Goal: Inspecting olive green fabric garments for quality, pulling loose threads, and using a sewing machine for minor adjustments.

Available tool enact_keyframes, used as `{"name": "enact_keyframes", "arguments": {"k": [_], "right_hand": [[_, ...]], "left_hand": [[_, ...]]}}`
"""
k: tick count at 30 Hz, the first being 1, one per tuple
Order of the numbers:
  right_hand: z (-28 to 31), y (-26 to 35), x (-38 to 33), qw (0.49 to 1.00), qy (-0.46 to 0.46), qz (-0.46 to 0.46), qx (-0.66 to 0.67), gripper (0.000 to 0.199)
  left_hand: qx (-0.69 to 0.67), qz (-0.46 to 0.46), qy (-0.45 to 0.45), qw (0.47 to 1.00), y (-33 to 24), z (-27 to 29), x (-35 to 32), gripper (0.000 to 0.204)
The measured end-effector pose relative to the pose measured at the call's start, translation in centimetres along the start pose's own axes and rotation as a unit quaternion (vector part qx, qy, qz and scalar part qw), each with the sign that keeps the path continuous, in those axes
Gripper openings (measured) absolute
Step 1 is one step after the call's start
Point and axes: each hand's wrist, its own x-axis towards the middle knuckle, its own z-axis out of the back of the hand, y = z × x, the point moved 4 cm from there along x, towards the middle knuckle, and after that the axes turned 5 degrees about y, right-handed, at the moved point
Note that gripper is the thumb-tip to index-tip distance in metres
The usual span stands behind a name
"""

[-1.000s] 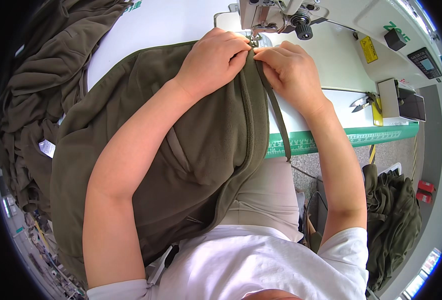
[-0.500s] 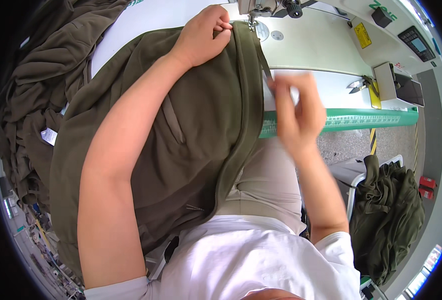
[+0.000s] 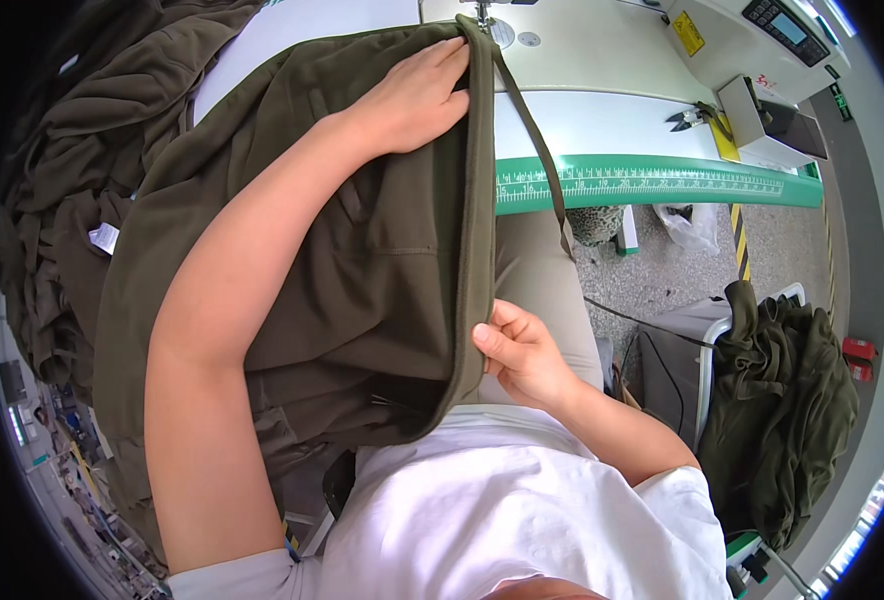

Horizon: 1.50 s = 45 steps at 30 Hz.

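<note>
A dark olive fleece garment (image 3: 382, 270) lies over the table edge and across my lap. Its folded border (image 3: 477, 190) runs from the sewing machine's presser foot (image 3: 482, 14) towards me, nearly straight. My left hand (image 3: 420, 98) rests palm down on the cloth beside that border, fingers stretched out near the foot. Lower down, my right hand (image 3: 522, 352) pinches the border between thumb and fingers, close to my waist. From the foot, a narrow dark strip (image 3: 537, 140) hangs loose to the right of the border, over the table edge, touched by neither hand.
A green ruler strip (image 3: 652, 182) lines the table's front edge. Thread snips (image 3: 686, 120) and an open box (image 3: 772, 125) are at the right. More dark cloth is piled at the left (image 3: 92, 150) and over a grey bin (image 3: 777, 410) at the lower right.
My right hand has moved from the narrow strip down to the garment's border and grips it. My left fingers, curled before, are now flat. The border is straighter, and the view has shifted.
</note>
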Motion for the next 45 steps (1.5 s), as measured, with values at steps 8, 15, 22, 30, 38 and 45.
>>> {"name": "enact_keyframes", "arguments": {"k": [8,15,22,30,38,45], "right_hand": [[0.5,-0.1,-2.5,0.995,-0.081,0.061,0.002,0.014],[1.2,-0.6,-3.3,0.981,-0.145,0.086,-0.094,0.015],[-0.9,2.2,-5.0,0.963,-0.128,0.163,-0.175,0.015],[1.2,2.4,-5.8,0.931,-0.147,0.17,-0.287,0.016],[2.1,1.8,-5.2,0.906,-0.14,0.173,-0.36,0.014],[7.6,-1.6,-1.8,0.84,-0.178,0.109,-0.501,0.022]], "left_hand": [[0.122,-0.073,0.104,0.984,-6.1,-0.4,-4.1,0.036],[-0.048,-0.021,0.224,0.973,-16.1,-2.5,-14.7,0.036],[-0.428,0.208,0.286,0.831,-21.5,-3.8,-17.8,0.034],[0.141,0.086,0.015,0.986,-9.0,1.5,-12.7,0.049],[0.188,0.371,0.064,0.907,3.1,5.4,-14.8,0.072],[0.171,0.348,0.11,0.915,1.5,7.7,-10.0,0.065]]}}
